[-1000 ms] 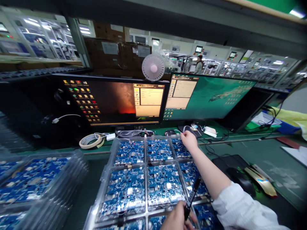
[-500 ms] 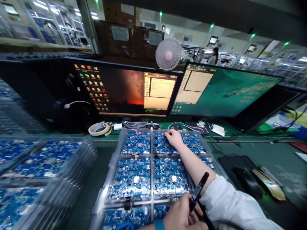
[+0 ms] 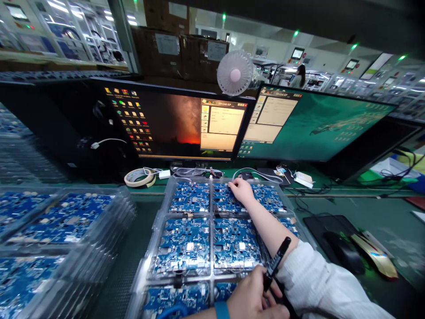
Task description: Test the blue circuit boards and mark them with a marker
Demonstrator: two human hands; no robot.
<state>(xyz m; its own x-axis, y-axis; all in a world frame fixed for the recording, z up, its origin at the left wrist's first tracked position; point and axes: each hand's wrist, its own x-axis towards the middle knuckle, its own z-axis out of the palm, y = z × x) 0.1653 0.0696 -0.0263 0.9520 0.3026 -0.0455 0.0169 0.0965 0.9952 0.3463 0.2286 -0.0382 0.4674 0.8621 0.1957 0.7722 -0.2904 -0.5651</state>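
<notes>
My right hand has shifted to the rear middle board, pinch contents unclear; left hand, apart, grips a marker.

The tray's near end drops out of view; the left stack is cut off, and I can't make out what the right hand pinches.

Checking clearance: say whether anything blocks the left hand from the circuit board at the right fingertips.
Nothing visible rises above the tray between the left hand and circuit board; the right hand partly covers it.
</notes>
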